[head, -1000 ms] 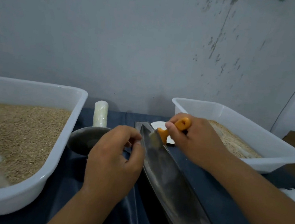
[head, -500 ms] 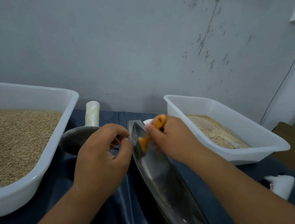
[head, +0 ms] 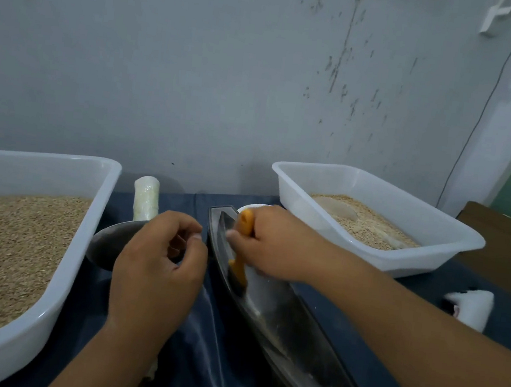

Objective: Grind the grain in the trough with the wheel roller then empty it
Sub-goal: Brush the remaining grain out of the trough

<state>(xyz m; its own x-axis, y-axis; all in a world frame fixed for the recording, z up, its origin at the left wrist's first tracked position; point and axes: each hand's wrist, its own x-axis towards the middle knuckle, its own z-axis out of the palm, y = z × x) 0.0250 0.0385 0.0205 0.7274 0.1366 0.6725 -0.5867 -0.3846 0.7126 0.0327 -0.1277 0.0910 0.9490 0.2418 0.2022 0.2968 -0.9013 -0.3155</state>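
A long metal boat-shaped trough [head: 290, 324] lies on the dark blue cloth, running from the centre toward the lower right. Only a thin dusting of grain shows inside it. My right hand [head: 273, 246] grips an orange-handled brush [head: 241, 249] whose dark bristles touch the trough's far inner wall. My left hand [head: 156, 271] hovers just left of the trough with its fingers curled; nothing shows in it, and its thumb tip is close to the rim. Behind that hand lies the wheel roller [head: 108, 240], a metal disc with a white-wrapped handle [head: 146, 198].
A large white tub of whole grain [head: 83, 237] fills the left side. A smaller white tub with ground grain [head: 427, 241] stands at the right, against the wall. A small white dish [head: 254, 206] peeks out behind the trough's tip. A white cloth [head: 470, 307] lies at the right.
My right hand has drawn the brush from the trough's far tip a little way down its inside, toward me. The left hand stays curled beside the rim.
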